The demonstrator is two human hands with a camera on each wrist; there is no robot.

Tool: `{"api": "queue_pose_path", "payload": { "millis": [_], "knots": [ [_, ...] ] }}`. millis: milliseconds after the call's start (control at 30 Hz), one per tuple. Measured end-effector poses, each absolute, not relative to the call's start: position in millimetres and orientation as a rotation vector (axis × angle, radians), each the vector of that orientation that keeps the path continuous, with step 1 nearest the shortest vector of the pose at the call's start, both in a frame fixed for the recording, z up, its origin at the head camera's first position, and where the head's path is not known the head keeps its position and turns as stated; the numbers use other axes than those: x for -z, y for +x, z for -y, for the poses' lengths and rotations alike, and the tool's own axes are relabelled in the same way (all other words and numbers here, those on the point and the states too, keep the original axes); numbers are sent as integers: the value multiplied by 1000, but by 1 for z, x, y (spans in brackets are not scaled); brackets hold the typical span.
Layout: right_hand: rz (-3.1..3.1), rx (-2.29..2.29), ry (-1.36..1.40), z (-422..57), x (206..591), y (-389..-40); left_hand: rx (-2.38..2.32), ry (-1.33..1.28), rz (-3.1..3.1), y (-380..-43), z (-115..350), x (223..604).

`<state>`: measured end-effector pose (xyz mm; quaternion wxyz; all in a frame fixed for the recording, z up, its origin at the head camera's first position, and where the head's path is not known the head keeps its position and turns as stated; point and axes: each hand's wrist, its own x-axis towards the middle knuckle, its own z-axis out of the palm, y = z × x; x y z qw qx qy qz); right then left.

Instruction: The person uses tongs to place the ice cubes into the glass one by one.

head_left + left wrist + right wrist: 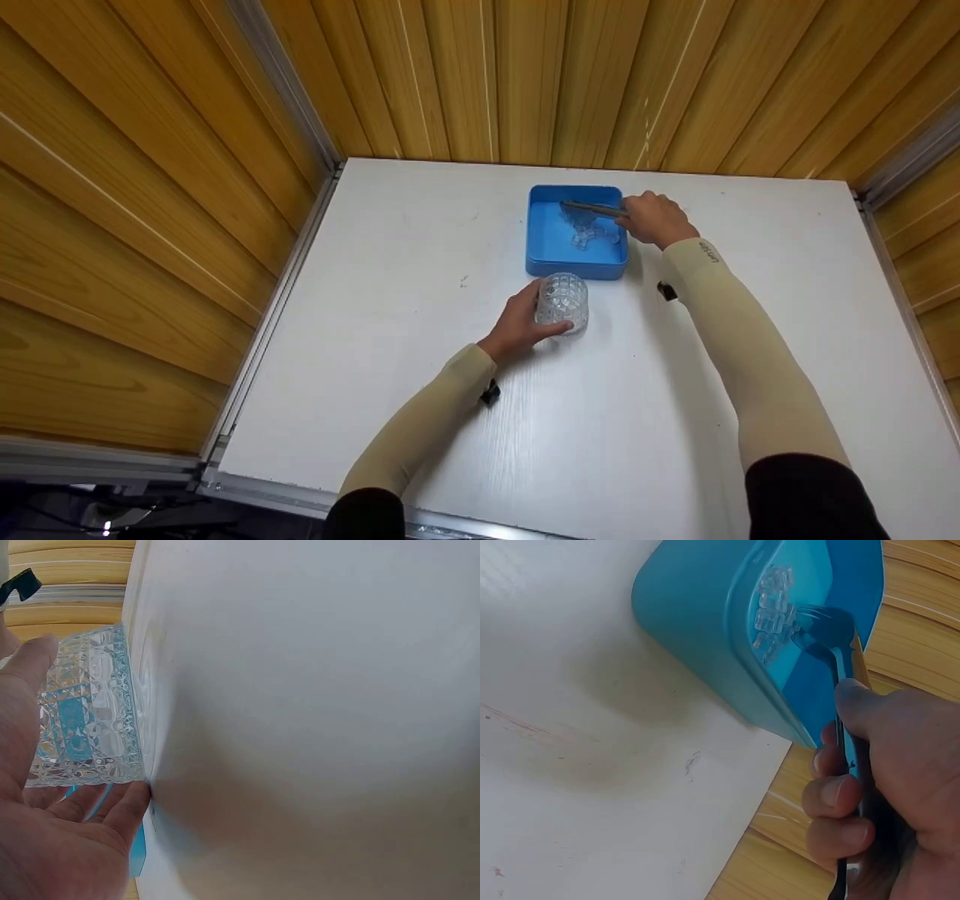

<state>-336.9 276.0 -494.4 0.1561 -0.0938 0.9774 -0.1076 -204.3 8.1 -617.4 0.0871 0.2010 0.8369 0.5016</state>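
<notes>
- On the white tabletop (405,247): one clear patterned glass (564,300), just beside the blue box (576,270).
- Left hand (523,321): thumb and fingers clasped round the glass.
- Right hand (657,218): clamped on a fork-tipped utensil (596,208), its head inside the box.
- Clear cubes (774,615): clustered in the box, near the utensil.

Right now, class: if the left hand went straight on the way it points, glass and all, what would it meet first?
Probably the blue box, at its near wall, just beyond the glass that the left hand grips; how much gap lies between glass and box is unclear.
</notes>
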Motion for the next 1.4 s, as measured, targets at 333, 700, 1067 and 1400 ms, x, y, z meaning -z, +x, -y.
{"api": "queue_pose_path", "payload": {
  "millis": [333, 700, 1067, 1400],
  "knots": [
    [-2779, 300, -251, -277, 499, -336, -1479, 587, -2499, -203, -8, 618],
    [-2751, 323, -223, -278, 500, -336, -1489, 584, -2486, -203, -8, 620],
    [-2732, 404, -199, -285, 489, -329, -1470, 569, -2485, -204, -9, 621],
    [-2770, 388, -312, -295, 483, -323, -1479, 589, -2486, -206, -8, 620]
  ]
}}
